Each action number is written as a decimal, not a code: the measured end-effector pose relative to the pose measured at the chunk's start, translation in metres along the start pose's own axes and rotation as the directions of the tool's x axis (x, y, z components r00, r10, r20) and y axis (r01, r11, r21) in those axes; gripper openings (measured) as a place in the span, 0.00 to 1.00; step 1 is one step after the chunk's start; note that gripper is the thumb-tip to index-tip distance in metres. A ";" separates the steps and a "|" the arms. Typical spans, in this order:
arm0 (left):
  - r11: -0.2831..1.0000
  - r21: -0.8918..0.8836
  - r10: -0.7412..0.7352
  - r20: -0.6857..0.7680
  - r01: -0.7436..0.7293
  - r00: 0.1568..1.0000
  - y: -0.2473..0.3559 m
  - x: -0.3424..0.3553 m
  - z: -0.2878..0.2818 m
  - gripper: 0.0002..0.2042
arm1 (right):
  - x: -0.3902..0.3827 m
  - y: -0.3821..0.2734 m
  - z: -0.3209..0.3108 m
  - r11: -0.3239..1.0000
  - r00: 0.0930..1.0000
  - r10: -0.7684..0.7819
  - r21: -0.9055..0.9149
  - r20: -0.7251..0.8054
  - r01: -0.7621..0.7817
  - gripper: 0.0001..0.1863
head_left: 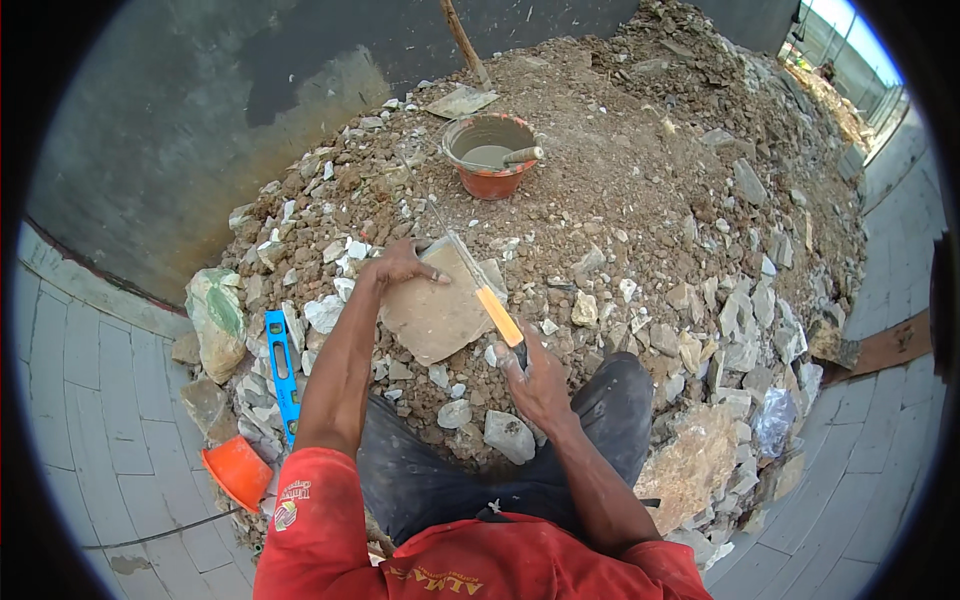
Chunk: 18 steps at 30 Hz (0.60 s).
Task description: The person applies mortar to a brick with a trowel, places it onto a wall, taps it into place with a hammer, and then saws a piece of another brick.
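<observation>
My left hand (pixel 402 264) grips the upper left edge of a flat, brownish-grey slab (pixel 430 315), thumb on its top face and the other fingers partly hidden. The slab lies tilted on rubble between my knees. My right hand (pixel 540 385) is closed round the black grip of a long, narrow tool (pixel 499 316). The tool has an orange-yellow section and a thin grey far end, which runs along the slab's right edge. Its exact kind does not show. Beyond the slab stands an orange-rimmed bucket (pixel 490 184) of wet grey mortar, with a tool handle (pixel 523 155) over its rim.
A blue spirit level (pixel 282 372) leans on stones at the left, near an orange bucket (pixel 238 472) on its side and a pale sack (pixel 215 322). A wooden-handled tool (pixel 463 42) stands by the dark wall (pixel 200 130). Block walls curve along both sides; loose stones surround me.
</observation>
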<state>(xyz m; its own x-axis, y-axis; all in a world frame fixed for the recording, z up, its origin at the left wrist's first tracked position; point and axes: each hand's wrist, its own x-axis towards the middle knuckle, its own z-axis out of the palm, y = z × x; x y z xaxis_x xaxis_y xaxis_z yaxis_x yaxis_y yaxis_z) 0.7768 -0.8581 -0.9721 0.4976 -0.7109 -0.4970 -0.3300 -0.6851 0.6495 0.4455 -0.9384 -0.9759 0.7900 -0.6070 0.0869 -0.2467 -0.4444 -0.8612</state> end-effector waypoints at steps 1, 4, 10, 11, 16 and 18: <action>0.995 0.089 -0.018 -0.167 0.034 0.986 -0.029 0.019 0.005 0.52 | 0.011 -0.012 -0.001 0.999 0.996 0.029 0.010 0.088 -0.030 0.32; 0.957 0.072 -0.251 -0.280 0.281 0.927 -0.061 0.044 0.026 0.46 | 0.026 -0.013 0.006 0.982 0.989 0.146 -0.117 -0.015 -0.147 0.30; 0.917 0.226 -0.041 -0.766 0.328 0.641 -0.054 0.043 0.150 0.38 | 0.025 0.003 0.008 0.998 0.995 -0.062 -0.008 -0.084 0.062 0.31; 0.885 0.261 -0.028 -0.796 0.385 0.605 -0.051 0.045 0.152 0.37 | 0.029 -0.009 0.009 1.000 0.997 0.001 0.026 -0.081 0.001 0.31; 0.905 0.244 0.011 -0.833 0.350 0.553 -0.047 0.047 0.153 0.34 | 0.057 -0.027 0.031 0.961 0.972 0.233 0.150 0.018 -0.233 0.31; 0.924 0.227 -0.008 -0.794 0.308 0.607 -0.035 0.051 0.154 0.32 | 0.068 -0.008 0.042 0.991 0.989 0.095 0.102 -0.109 -0.084 0.31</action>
<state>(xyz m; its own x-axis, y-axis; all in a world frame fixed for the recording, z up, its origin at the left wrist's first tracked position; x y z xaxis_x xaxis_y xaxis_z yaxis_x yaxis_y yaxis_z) 0.6902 -0.8946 -1.1084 0.9420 -0.3001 0.1502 -0.3334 -0.8883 0.3159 0.5248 -0.9480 -0.9843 0.6967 -0.7149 0.0586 -0.2535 -0.3219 -0.9122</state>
